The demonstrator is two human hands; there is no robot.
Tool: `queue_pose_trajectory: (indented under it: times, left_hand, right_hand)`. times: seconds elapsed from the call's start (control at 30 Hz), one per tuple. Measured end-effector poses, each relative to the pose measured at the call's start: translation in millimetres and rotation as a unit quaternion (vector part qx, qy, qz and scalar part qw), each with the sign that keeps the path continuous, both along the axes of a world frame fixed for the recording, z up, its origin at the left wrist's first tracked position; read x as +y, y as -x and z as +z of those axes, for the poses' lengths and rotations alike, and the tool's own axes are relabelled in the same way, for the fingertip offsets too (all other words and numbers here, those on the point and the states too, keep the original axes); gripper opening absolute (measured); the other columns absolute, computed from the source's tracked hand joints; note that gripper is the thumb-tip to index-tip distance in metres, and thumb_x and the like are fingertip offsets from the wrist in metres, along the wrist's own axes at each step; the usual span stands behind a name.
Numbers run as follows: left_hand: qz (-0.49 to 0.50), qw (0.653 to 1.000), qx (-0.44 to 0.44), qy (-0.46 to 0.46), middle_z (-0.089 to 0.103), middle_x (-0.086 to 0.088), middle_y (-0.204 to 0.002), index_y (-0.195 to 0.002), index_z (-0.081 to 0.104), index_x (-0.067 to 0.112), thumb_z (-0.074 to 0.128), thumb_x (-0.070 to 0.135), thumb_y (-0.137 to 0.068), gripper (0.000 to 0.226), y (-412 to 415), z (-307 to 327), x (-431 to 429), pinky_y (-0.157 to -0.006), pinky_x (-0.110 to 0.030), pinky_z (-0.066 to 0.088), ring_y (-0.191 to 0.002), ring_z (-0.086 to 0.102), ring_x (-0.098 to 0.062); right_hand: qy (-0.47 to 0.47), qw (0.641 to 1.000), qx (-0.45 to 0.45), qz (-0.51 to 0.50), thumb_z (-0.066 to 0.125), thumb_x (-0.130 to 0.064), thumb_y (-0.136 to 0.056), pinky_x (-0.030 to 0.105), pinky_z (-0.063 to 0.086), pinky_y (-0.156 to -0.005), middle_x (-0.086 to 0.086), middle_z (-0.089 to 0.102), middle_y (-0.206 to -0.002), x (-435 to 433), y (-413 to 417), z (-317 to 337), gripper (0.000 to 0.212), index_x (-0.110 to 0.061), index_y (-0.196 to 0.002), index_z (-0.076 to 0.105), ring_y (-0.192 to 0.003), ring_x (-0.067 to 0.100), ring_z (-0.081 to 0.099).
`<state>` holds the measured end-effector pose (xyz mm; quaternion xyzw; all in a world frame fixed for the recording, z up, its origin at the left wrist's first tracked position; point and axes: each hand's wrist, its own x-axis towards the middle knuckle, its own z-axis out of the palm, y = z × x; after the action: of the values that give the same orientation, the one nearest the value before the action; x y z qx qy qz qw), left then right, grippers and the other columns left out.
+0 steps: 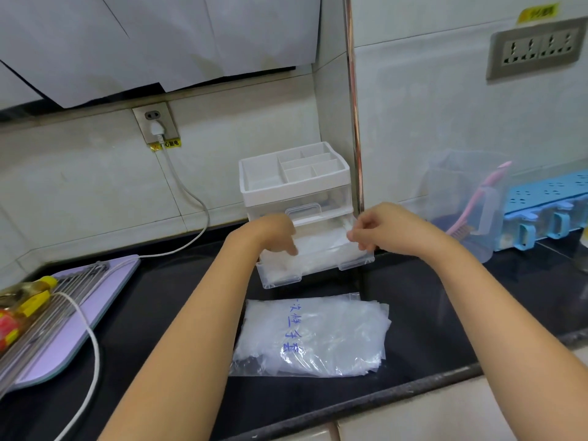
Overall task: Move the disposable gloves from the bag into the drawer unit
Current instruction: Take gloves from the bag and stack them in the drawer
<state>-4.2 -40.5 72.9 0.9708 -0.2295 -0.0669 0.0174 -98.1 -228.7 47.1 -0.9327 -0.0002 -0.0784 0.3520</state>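
Watching the head cam from my end: the drawer unit [296, 183] sits at the far edge of the black counter [445, 297], against the wall tiles, with its lower drawer [318, 270] pulled out toward the near side. There's a pile of the thin clear gloves [321, 249] in that drawer. The left hand [275, 232] is dipped into the drawer's left end, fingers bent down onto the pile, but I honestly can't tell if it's gripping anything. The right hand [381, 229] is over the drawer's right far corner, fingertips pressed together, pinching a bit of glove film. The bag [313, 337] lies flat on the counter just near of the drawer, blue writing on it, and it looks like it has gloves inside too. A purple cutting board [79, 313] is off to the left, and a clear jug [461, 198] with a pink brush [480, 195] to the right.
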Motion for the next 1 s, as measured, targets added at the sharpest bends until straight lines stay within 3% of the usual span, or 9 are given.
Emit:
queue_pose_trajectory:
  times: [0.13, 0.23, 0.3, 0.47, 0.57, 0.67, 0.73, 0.87, 1.0]
  left_hand:
    - [0.007, 0.968, -0.063, 0.244, 0.057, -0.001, -0.124, -0.115, 0.062, 0.017, 0.062, 0.029, -0.091, 0.027, 45, -9, 11, -0.077, -0.022, 0.037, -0.095, 0.051, -0.010]
    - [-0.026, 0.939, -0.065, 0.338, 0.059, 0.007, -0.119, -0.106, 0.066, 0.022, 0.062, 0.030, -0.090, 0.018, 69, -37, 9, -0.088, -0.022, 0.040, -0.104, 0.053, -0.007]
    - [-0.042, 0.928, -0.042, 0.369, 0.059, 0.009, -0.117, -0.106, 0.066, 0.022, 0.062, 0.027, -0.090, 0.018, 83, -58, 2, -0.089, -0.020, 0.039, -0.107, 0.052, -0.006]
    - [-0.072, 0.930, -0.003, 0.362, 0.061, 0.003, -0.123, -0.119, 0.062, 0.017, 0.056, 0.016, -0.092, 0.028, 104, -121, -20, -0.098, -0.014, 0.035, -0.112, 0.053, -0.007]
    - [-0.075, 0.939, 0.023, 0.334, 0.046, 0.000, -0.143, -0.137, 0.048, 0.016, 0.050, 0.019, -0.096, 0.041, 113, -149, -29, -0.103, -0.010, 0.022, -0.129, 0.042, -0.012]
    - [-0.082, 0.945, 0.039, 0.314, 0.030, 0.000, -0.154, -0.146, 0.034, 0.017, 0.043, 0.024, -0.100, 0.047, 121, -164, -34, -0.105, -0.009, 0.012, -0.139, 0.029, -0.012]
    - [-0.080, 0.948, 0.025, 0.307, 0.026, 0.002, -0.156, -0.148, 0.030, 0.019, 0.040, 0.027, -0.102, 0.048, 122, -170, -35, -0.104, -0.009, 0.007, -0.143, 0.023, -0.010]
    - [-0.081, 0.951, 0.003, 0.297, 0.023, 0.002, -0.157, -0.149, 0.028, 0.020, 0.035, 0.033, -0.103, 0.049, 122, -173, -35, -0.109, -0.013, 0.007, -0.145, 0.016, -0.009]
    - [-0.085, 0.959, -0.015, 0.270, 0.021, 0.003, -0.158, -0.150, 0.026, 0.021, 0.032, 0.040, -0.102, 0.051, 122, -177, -35, -0.115, -0.022, 0.011, -0.146, 0.012, -0.010]
  right_hand:
    - [-0.014, 0.998, 0.032, -0.048, 0.065, -0.037, -0.087, 0.019, 0.041, -0.059, -0.001, 0.069, -0.074, -9, 38, -36, 0.026, -0.014, -0.077, 0.069, -0.070, 0.009, 0.062]
    - [-0.048, 0.992, 0.047, -0.110, 0.071, -0.031, -0.083, 0.018, 0.042, -0.063, -0.004, 0.069, -0.087, -13, 44, -74, 0.014, -0.017, -0.085, 0.070, -0.082, 0.009, 0.062]
    - [-0.049, 0.984, 0.056, -0.160, 0.073, -0.030, -0.082, 0.021, 0.043, -0.073, -0.002, 0.065, -0.104, -13, 43, -100, 0.024, -0.018, -0.101, 0.068, -0.091, 0.010, 0.059]
    - [-0.019, 0.974, 0.030, -0.223, 0.066, -0.040, -0.086, 0.036, 0.036, -0.099, 0.008, 0.049, -0.128, -4, 44, -141, 0.048, -0.017, -0.127, 0.059, -0.121, 0.027, 0.040]
    - [0.019, 0.973, 0.002, -0.231, 0.066, -0.040, -0.086, 0.034, 0.036, -0.097, 0.002, 0.051, -0.125, 2, 44, -148, 0.038, -0.024, -0.120, 0.064, -0.118, 0.023, 0.039]
    - [-0.010, 0.976, -0.019, -0.218, 0.070, -0.034, -0.084, 0.033, 0.043, -0.087, -0.006, 0.064, -0.107, 2, 43, -145, 0.004, -0.036, -0.087, 0.072, -0.110, 0.020, 0.048]
    - [-0.039, 0.979, -0.011, -0.199, 0.070, -0.029, -0.084, 0.035, 0.048, -0.085, -0.011, 0.068, -0.090, -1, 42, -144, 0.022, -0.043, -0.068, 0.065, -0.103, 0.017, 0.054]
    - [-0.061, 0.983, -0.005, -0.174, 0.065, -0.025, -0.087, 0.036, 0.048, -0.091, -0.011, 0.067, -0.094, -4, 43, -144, 0.019, -0.036, -0.072, 0.066, -0.099, 0.013, 0.057]
    - [-0.169, 0.974, -0.044, -0.147, 0.066, -0.016, -0.087, 0.023, 0.047, -0.079, -0.006, 0.066, -0.092, -5, 47, -142, 0.007, -0.018, -0.083, 0.070, -0.087, 0.009, 0.060]
